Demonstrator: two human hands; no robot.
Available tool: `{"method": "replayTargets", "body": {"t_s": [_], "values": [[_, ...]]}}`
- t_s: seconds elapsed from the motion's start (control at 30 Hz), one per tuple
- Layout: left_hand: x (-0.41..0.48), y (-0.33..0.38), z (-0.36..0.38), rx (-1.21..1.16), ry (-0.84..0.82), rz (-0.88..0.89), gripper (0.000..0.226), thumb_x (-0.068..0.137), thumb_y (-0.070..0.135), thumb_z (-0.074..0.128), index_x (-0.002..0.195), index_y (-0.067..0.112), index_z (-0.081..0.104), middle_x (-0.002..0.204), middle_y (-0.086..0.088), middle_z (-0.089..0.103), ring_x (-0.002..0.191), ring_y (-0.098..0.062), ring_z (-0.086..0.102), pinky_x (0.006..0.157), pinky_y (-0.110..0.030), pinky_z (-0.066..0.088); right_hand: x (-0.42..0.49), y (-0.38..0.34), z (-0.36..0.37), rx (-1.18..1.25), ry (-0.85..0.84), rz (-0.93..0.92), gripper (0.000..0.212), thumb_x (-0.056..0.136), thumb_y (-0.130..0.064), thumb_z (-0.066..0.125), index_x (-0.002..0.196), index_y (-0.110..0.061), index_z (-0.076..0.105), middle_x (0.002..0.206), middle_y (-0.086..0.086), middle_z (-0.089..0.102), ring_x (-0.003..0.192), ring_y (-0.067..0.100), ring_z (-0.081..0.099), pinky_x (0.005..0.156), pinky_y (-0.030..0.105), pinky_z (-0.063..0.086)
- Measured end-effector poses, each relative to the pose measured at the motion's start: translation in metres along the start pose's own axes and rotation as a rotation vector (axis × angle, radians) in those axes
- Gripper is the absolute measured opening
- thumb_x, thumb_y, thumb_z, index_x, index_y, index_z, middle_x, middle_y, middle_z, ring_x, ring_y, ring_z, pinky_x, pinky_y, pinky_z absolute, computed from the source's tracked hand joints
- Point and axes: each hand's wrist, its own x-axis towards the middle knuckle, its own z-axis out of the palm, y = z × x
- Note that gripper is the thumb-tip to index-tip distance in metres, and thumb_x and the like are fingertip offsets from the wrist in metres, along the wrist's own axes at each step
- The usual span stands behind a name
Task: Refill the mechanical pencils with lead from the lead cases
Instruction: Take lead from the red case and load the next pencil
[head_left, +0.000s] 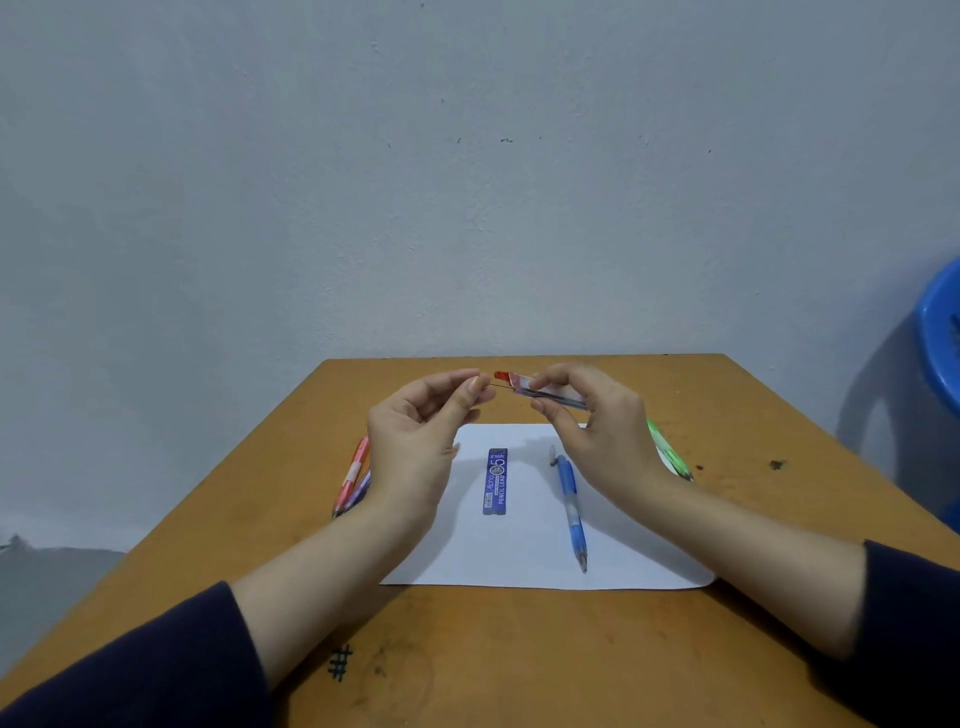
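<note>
1. Two dark sleeves (130, 670) fill the bottom corners, with bare forearms reaching over the wooden table (519, 665).
2. The left hand (415, 447), raised above the white paper (519, 561), pinches a thin lead (501, 386) between thumb and forefinger.
3. The right hand (597, 431) grips a clear lead case (545, 392) with a red cap. The case is tilted, and its mouth meets the lead.
4. A blue lead case (495, 481) and a blue pencil (571, 512) lie apart on the paper.
5. A pink pencil (353, 475) and a purple pencil (362, 488) lie left of the paper, and a green pencil (667, 449) lies to its right.
</note>
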Motion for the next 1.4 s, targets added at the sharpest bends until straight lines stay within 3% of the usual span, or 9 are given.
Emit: {"method": "replayTargets", "body": {"t_s": [0.2, 0.43, 0.63, 0.8, 1.03, 1.17, 1.4], "values": [[0.003, 0.001, -0.002, 0.016, 0.067, 0.084, 0.017, 0.09, 0.008, 0.061, 0.101, 0.018, 0.069, 0.085, 0.001, 0.074, 0.083, -0.01, 0.07, 0.071, -0.017, 0.053, 0.001, 0.002, -0.001, -0.008, -0.052, 0.043, 0.021, 0.081, -0.007, 0.07, 0.099, -0.017, 0.067, 0.092, -0.017, 0.062, 0.087, 0.012, 0.063, 0.079, 0.044, 0.052], [0.008, -0.005, -0.006, 0.076, 0.103, 0.075, 0.03, 0.09, 0.009, 0.062, 0.119, 0.014, 0.065, 0.083, 0.003, 0.072, 0.077, -0.003, 0.066, 0.074, -0.015, 0.053, 0.005, 0.007, -0.002, 0.067, -0.07, 0.133, 0.04, 0.083, 0.003, 0.064, 0.117, -0.018, 0.062, 0.097, -0.002, 0.068, 0.094, 0.009, 0.063, 0.084, 0.017, 0.048], [0.009, -0.006, -0.008, 0.131, 0.06, 0.088, 0.033, 0.087, 0.01, 0.066, 0.116, 0.024, 0.063, 0.08, 0.002, 0.073, 0.076, -0.003, 0.067, 0.079, -0.019, 0.054, 0.005, 0.005, -0.002, 0.086, -0.09, 0.116, 0.052, 0.083, 0.004, 0.064, 0.126, -0.024, 0.056, 0.098, -0.002, 0.064, 0.091, 0.01, 0.06, 0.08, 0.014, 0.05], [0.01, -0.008, -0.01, 0.172, 0.034, 0.094, 0.032, 0.085, 0.009, 0.068, 0.114, 0.024, 0.064, 0.082, 0.002, 0.073, 0.074, -0.003, 0.067, 0.074, -0.016, 0.053, 0.004, 0.003, -0.004, 0.143, -0.084, 0.125, 0.051, 0.082, 0.006, 0.064, 0.122, -0.026, 0.058, 0.094, -0.013, 0.06, 0.089, 0.009, 0.06, 0.078, 0.018, 0.054], [0.014, -0.012, -0.011, 0.17, 0.027, 0.074, 0.032, 0.085, 0.008, 0.069, 0.112, 0.025, 0.065, 0.082, -0.001, 0.074, 0.073, -0.004, 0.066, 0.076, -0.019, 0.054, 0.006, -0.002, -0.005, 0.16, -0.08, 0.14, 0.041, 0.083, 0.001, 0.067, 0.119, -0.018, 0.061, 0.089, 0.004, 0.063, 0.084, 0.009, 0.059, 0.064, 0.006, 0.047], [0.014, -0.013, -0.013, 0.174, 0.025, 0.07, 0.032, 0.084, 0.009, 0.07, 0.112, 0.024, 0.066, 0.082, 0.0, 0.074, 0.074, -0.004, 0.067, 0.078, -0.021, 0.055, 0.007, -0.002, -0.006, 0.147, -0.088, 0.138, 0.04, 0.083, -0.002, 0.068, 0.118, -0.018, 0.061, 0.089, 0.005, 0.064, 0.083, 0.007, 0.06, 0.065, 0.006, 0.047], [0.016, -0.016, -0.013, 0.19, 0.029, 0.06, 0.031, 0.084, 0.009, 0.07, 0.112, 0.024, 0.067, 0.08, 0.002, 0.074, 0.073, -0.004, 0.066, 0.077, -0.022, 0.056, 0.007, -0.005, -0.008, 0.138, -0.09, 0.166, 0.032, 0.085, -0.009, 0.067, 0.114, -0.02, 0.061, 0.085, -0.017, 0.061, 0.085, 0.007, 0.061, 0.068, 0.01, 0.048]]}}
